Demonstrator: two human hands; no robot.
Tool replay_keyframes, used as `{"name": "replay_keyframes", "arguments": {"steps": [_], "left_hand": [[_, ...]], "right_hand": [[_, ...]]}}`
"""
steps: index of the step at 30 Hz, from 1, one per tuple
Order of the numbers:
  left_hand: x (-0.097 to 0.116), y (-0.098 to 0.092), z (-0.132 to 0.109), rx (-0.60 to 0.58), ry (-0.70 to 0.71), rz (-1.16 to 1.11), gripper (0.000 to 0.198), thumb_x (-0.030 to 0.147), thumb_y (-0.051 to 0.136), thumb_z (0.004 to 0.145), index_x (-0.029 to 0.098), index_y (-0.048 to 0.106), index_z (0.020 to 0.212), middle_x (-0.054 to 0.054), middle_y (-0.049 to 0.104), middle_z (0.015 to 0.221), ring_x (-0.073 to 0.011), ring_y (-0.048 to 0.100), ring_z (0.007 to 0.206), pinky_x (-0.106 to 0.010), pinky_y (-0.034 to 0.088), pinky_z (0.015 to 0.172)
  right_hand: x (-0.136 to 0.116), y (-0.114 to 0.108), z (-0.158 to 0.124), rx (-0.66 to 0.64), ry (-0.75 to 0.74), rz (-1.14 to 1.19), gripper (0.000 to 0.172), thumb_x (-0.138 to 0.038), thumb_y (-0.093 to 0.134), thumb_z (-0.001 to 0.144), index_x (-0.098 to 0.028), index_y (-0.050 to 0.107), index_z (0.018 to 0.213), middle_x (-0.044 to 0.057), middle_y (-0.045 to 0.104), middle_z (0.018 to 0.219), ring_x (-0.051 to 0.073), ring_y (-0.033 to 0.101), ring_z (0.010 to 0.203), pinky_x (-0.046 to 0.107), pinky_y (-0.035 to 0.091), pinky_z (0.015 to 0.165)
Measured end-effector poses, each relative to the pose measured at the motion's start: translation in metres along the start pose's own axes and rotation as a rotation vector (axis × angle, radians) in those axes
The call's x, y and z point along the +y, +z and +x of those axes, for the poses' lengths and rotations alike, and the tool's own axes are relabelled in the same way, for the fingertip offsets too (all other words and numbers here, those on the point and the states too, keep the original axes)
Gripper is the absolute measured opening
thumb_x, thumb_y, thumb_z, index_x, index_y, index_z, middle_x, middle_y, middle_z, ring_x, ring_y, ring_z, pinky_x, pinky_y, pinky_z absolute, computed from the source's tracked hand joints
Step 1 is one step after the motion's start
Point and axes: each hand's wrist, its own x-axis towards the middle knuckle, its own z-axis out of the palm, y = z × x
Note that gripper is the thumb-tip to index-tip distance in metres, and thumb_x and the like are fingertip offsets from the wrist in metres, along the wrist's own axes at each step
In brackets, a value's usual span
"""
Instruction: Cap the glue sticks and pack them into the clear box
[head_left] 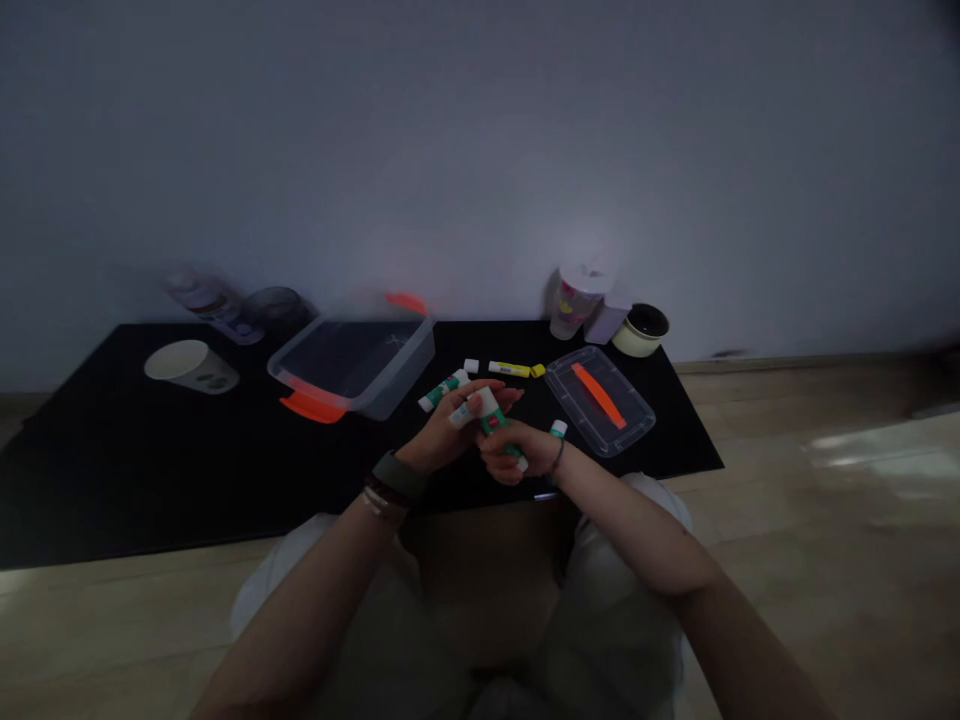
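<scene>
My right hand (517, 447) is wrapped round a green and white glue stick (493, 417), which slants across in front of my palm. Close beside it, my left hand (448, 425) has its fingers curled round a small whitish cylinder (460, 414); it looks like a cap, though the fingers partly cover it. Just behind the left hand lies another green and white glue stick (442, 391). A further glue stick with a white end (559, 429) shows partly behind my right wrist. Farther back lies a yellow glue stick (510, 369), between a white cap (471, 366) and a yellow cap (538, 371).
A clear box with orange clips (405, 375) stands left of my hands, a paper cup (214, 376) beyond it. On the right lies a clear lid with an orange handle (637, 412). Behind it stand a plastic cup (571, 305) and a cream pot (637, 340), near the wall.
</scene>
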Motion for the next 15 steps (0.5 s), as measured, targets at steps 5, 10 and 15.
{"name": "replay_keyframes", "arguments": {"steps": [5, 10, 15], "left_hand": [[-0.001, 0.005, 0.000, 0.037, -0.021, 0.072, 0.059, 0.051, 0.084, 0.072, 0.016, 0.069, 0.116, -0.017, 0.073, 0.117, -0.0360, 0.059, 0.127, -0.050, 0.044, 0.108], [0.031, -0.002, -0.007, 0.231, 0.146, 0.302, 0.054, 0.047, 0.087, 0.068, 0.018, 0.066, 0.109, -0.013, 0.075, 0.111, -0.0319, 0.068, 0.110, -0.042, 0.052, 0.096], [0.092, -0.050, 0.002, 0.573, 0.347, 0.530, 0.039, 0.044, 0.074, 0.084, 0.020, 0.056, 0.108, -0.006, 0.073, 0.105, -0.0199, 0.068, 0.094, -0.034, 0.053, 0.085]], "right_hand": [[-0.004, 0.000, 0.001, 0.219, -0.094, -0.228, 0.031, -0.035, 0.039, 0.101, -0.020, 0.047, 0.075, -0.005, 0.052, 0.052, 0.012, 0.056, 0.046, 0.023, 0.048, 0.053], [-0.024, -0.016, -0.032, 0.604, 0.151, -1.173, 0.060, -0.071, 0.043, 0.094, -0.018, 0.063, 0.113, 0.012, 0.073, 0.106, 0.028, 0.070, 0.102, 0.041, 0.051, 0.089], [-0.020, -0.053, -0.050, 0.910, 0.767, -1.460, 0.082, -0.062, 0.070, 0.081, -0.006, 0.051, 0.139, 0.028, 0.058, 0.136, 0.039, 0.058, 0.126, 0.047, 0.047, 0.098]]}}
